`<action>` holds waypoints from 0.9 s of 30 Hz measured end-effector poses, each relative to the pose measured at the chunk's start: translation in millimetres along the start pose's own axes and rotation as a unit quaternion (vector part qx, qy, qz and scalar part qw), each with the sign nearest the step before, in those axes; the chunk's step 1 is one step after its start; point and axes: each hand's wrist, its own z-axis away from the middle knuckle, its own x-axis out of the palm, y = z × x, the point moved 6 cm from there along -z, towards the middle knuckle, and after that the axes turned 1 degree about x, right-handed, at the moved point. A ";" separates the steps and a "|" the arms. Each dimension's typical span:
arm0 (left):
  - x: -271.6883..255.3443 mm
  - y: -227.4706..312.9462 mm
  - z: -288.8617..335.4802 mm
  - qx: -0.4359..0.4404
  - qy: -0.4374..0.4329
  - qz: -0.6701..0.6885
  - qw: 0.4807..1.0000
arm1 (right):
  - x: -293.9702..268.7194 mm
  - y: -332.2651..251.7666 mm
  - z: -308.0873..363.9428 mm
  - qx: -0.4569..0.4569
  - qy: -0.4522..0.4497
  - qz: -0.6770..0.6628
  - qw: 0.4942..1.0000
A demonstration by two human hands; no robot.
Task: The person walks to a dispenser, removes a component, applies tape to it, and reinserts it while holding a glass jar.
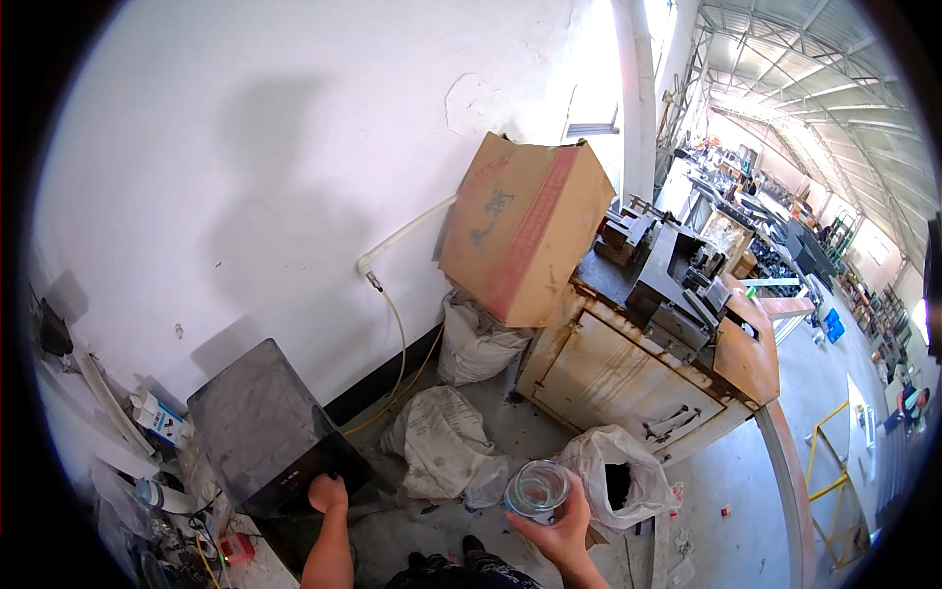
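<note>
My right hand [561, 530] is wrapped round a clear glass jar [538, 491] and holds it in front of me at waist height. The jar's round mouth faces up, and it looks see-through with no visible contents. My left hand [329, 493] is at the front of a dark box-shaped appliance [265, 422] on the left, against its lower right part. Its fingers are curled in, and what they grip or press is hidden from this view. The appliance has a dusty grey top and a glossy black front.
White woven sacks [446, 442] lie by the wall, and an open white sack [618, 476] stands right of the jar. A large cardboard box [520, 226] is beside a rusty cabinet [618, 373] bearing machine parts. A yellow cable [397, 398] runs along the wall. Clutter fills the left bench.
</note>
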 end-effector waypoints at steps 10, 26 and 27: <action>1.8 -1.9 -1.2 0.010 0.011 -0.003 1.000 | 4.5 -0.6 -0.2 0.002 -0.016 -0.010 1.000; 2.3 -1.2 -1.2 0.010 0.019 0.012 1.000 | 4.2 5.8 2.8 -0.003 -0.012 -0.007 1.000; 2.8 -1.3 -1.2 0.011 0.018 0.013 1.000 | 3.9 5.6 2.7 -0.003 -0.012 -0.006 1.000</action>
